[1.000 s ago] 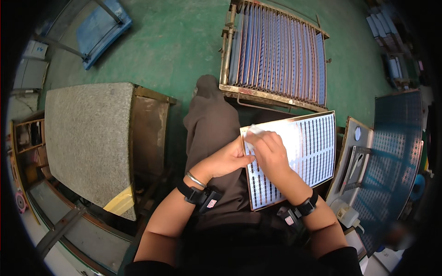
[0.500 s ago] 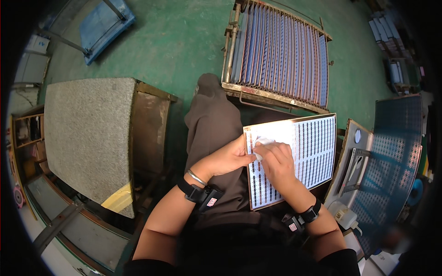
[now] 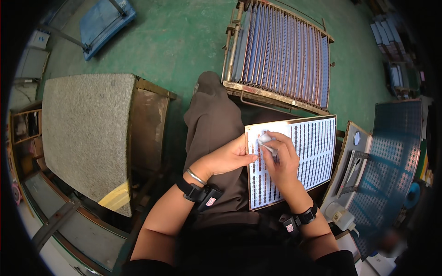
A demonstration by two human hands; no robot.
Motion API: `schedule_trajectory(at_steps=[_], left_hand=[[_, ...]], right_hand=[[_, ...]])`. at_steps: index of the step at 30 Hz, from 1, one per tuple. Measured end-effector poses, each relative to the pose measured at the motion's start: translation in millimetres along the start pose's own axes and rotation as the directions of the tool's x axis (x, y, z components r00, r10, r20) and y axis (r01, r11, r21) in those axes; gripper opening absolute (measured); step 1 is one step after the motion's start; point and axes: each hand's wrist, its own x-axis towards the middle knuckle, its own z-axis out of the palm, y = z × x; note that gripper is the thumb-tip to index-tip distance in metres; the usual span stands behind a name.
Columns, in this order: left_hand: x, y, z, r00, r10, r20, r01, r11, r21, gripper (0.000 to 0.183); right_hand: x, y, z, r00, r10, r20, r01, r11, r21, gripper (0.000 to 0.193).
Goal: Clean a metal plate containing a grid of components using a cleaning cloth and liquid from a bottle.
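Two forearms [image 3: 170,214] slant inward; left fingers [image 3: 247,159] grip panel [image 3: 315,158] by edge, right fingers [image 3: 282,139] pinch white wad [image 3: 265,139].

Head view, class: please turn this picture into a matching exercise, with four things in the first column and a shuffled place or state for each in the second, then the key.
Column one
1. white wad
2. patterned panel
3. metal rack
4. white bottle

Column two
A. filled with a row of sheets
B. at the lower right of the view
C. pinched in the right hand
D. held near its left edge by the left hand

Pairs: 1-C, 2-D, 3-A, 4-B
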Motion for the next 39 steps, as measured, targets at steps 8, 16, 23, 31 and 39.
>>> schedule_trajectory(at_steps=[8,16,23,31,39], left_hand=[[1,1,0,0.998,0.053,0.02,-0.053,0.998,-0.025,0.062],[2,4,-1,1.0,-0.011,0.01,0.01,0.998,0.055,0.063],[2,1,2,0.999,0.021,-0.024,-0.021,1.0,0.002,0.065],[3,2,0,1.0,-0.011,-0.015,0.012,0.998,0.065,0.067],[2,3,2,0.999,0.052,0.004,-0.052,0.994,0.1,0.066]], right_hand=[[8,-3,-6,0.991,-0.07,0.112,0.089,0.981,-0.173,0.023],[30,-9,12,0.98,-0.156,0.126,0.182,0.955,-0.235,0.026],[27,-15,7,0.958,-0.19,0.215,0.247,0.926,-0.284,0.028],[16,-10,5,0.953,-0.211,0.217,0.267,0.924,-0.273,0.034],[22,-9,9,0.959,-0.181,0.22,0.245,0.919,-0.309,0.028]])
